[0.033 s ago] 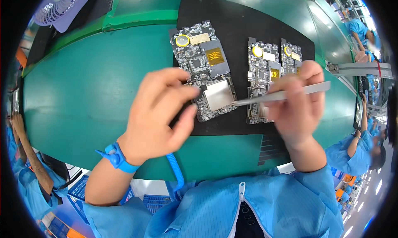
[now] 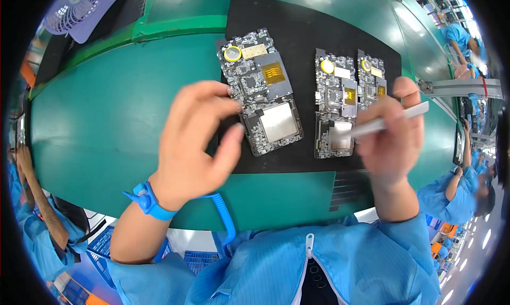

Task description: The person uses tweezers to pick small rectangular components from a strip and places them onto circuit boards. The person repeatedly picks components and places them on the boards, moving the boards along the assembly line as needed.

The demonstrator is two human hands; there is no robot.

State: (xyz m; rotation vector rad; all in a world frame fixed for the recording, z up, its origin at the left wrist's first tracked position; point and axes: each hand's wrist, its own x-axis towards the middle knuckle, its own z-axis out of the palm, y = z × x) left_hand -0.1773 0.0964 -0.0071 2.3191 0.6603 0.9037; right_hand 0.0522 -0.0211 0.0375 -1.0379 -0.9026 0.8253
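Observation:
A populated circuit board (image 2: 251, 83) lies slightly tilted on a black mat (image 2: 305, 31), with a yellow-rimmed coin cell (image 2: 232, 54) near its far end and a square metal shield (image 2: 279, 122) near its close end. Beside the board's left edge is my left hand (image 2: 192, 140), its fingers apart and nothing seen between them; whether a fingertip touches the board I cannot tell. Metal tweezers (image 2: 369, 127) are gripped in my right hand (image 2: 392, 140), which hovers over two similar boards, the nearer circuit board (image 2: 333, 92) and the rightmost circuit board (image 2: 372, 74), partly covering them. The tweezer tips are blurred.
A blue wrist strap (image 2: 151, 201) on my left wrist leads to a coiled blue cord (image 2: 224, 217). The green table (image 2: 106, 119) carries the mat. A purple fan (image 2: 79, 10) stands at the far left. Co-workers in blue sit on both sides.
My right hand has moved right with the tweezers, whose tips have left the large board's lower right edge. My left hand has drawn back left from the board.

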